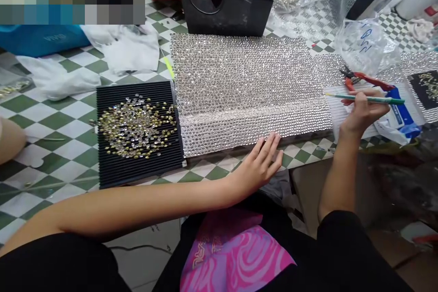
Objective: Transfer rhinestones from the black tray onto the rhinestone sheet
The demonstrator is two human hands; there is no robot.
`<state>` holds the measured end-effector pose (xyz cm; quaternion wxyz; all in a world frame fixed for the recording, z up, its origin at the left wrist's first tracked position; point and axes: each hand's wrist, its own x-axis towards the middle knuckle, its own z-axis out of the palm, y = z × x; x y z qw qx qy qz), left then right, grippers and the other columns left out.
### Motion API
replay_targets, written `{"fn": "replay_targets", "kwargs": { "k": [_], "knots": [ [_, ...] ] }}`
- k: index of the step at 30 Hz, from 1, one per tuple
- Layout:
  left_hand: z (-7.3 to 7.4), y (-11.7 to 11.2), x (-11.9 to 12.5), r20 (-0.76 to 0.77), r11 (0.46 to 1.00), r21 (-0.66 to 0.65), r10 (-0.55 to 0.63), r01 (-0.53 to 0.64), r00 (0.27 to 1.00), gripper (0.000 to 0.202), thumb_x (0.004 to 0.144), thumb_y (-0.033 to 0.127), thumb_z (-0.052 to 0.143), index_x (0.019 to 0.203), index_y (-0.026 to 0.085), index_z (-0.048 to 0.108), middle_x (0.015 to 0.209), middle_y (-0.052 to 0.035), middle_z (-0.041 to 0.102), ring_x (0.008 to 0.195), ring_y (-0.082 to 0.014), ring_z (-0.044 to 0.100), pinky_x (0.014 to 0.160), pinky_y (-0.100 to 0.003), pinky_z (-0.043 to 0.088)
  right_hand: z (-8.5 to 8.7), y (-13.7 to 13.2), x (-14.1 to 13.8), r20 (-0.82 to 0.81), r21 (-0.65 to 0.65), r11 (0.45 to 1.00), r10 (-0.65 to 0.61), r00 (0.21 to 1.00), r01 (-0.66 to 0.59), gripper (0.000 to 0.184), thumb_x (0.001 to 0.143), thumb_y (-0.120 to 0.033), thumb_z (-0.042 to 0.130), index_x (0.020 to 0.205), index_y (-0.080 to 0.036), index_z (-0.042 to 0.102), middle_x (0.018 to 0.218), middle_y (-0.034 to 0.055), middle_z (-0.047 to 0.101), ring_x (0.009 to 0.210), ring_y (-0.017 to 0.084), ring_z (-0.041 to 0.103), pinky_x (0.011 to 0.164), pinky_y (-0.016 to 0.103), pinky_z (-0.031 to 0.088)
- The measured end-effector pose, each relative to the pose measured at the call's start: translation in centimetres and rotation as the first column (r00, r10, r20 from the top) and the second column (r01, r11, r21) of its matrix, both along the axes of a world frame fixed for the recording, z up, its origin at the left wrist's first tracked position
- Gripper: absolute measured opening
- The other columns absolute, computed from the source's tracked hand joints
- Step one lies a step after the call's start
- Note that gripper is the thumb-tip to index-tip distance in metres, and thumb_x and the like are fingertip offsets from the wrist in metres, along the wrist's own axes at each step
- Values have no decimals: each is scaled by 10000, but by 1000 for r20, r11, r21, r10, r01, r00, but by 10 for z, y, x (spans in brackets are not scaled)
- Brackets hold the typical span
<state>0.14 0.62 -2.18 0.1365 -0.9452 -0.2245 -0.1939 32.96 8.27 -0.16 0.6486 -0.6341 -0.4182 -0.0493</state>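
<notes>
A large sheet covered in silver rhinestones lies across the checkered table. My left hand rests flat at the sheet's front edge, fingers stretched out and touching it, holding nothing. My right hand is closed around a thin green pick-up pen, held level beyond the sheet's right end with its tip pointing left. A black ribbed tray left of the sheet holds a heap of loose gold and clear rhinestones.
Red-handled pliers lie beyond my right hand, beside a blue and white packet. A black tape dispenser stands behind the sheet. White cloths, plastic bags and a small black rhinestone pad crowd the back and right.
</notes>
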Motion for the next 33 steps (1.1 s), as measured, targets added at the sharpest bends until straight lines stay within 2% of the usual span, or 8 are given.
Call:
{"fn": "replay_targets", "kwargs": {
  "k": [6, 10, 14, 18, 24, 33],
  "knots": [
    [0, 0, 0, 7, 1000, -5, 2, -2, 1000, 466, 915, 343, 532, 1318, 111, 526, 1455, -211, 523, 1361, -314, 524, 1134, -444, 404, 1, -2, 1, 26, -26, 998, -63, 998, 64, 49, 664, -212, 508, 619, -227, 493, 658, 56, 577, 500, 138, 494, 514, 347, 441],
    [0, 1, 0, 1, 1000, -18, -3, 3, 1000, 477, 904, 325, 536, 1326, 106, 518, 1462, -217, 514, 1364, -315, 520, 1139, -447, 392, 0, -2, 3, 35, -88, 993, -81, 996, 84, 62, 667, -220, 525, 616, -232, 491, 651, 58, 590, 476, 128, 480, 505, 335, 424],
    [1, 1, 0, -7, 999, -35, -12, 12, 1000, 500, 900, 331, 549, 1337, 92, 505, 1475, -237, 491, 1363, -315, 520, 1154, -461, 371, -1, -1, 3, 38, -110, 991, -74, 997, 77, 49, 675, -238, 526, 630, -228, 509, 660, 66, 605, 491, 133, 502, 502, 325, 405],
    [1, 1, 0, -4, 1000, -21, -9, 9, 1000, 493, 894, 337, 543, 1325, 100, 516, 1463, -221, 512, 1362, -318, 522, 1136, -448, 397, -2, -2, 3, 36, -103, 993, -50, 998, 53, 52, 682, -262, 526, 643, -227, 521, 679, 72, 610, 498, 131, 488, 506, 333, 406],
    [1, 1, 0, -5, 999, -33, -15, 15, 1000, 503, 895, 334, 555, 1331, 89, 508, 1472, -241, 492, 1365, -319, 518, 1148, -461, 387, -4, -3, 7, 30, -80, 997, -16, 999, 18, 131, 714, -324, 569, 636, -237, 509, 657, 64, 570, 498, 152, 496, 516, 354, 388],
    [0, 1, 0, 11, 1000, -14, -8, 9, 1000, 487, 885, 330, 541, 1313, 99, 522, 1459, -220, 516, 1363, -323, 521, 1121, -446, 427, -5, -1, 8, 27, -110, 994, -20, 999, 23, 175, 680, -411, 565, 634, -244, 540, 657, 84, 596, 494, 145, 480, 512, 365, 395]
  ]
}}
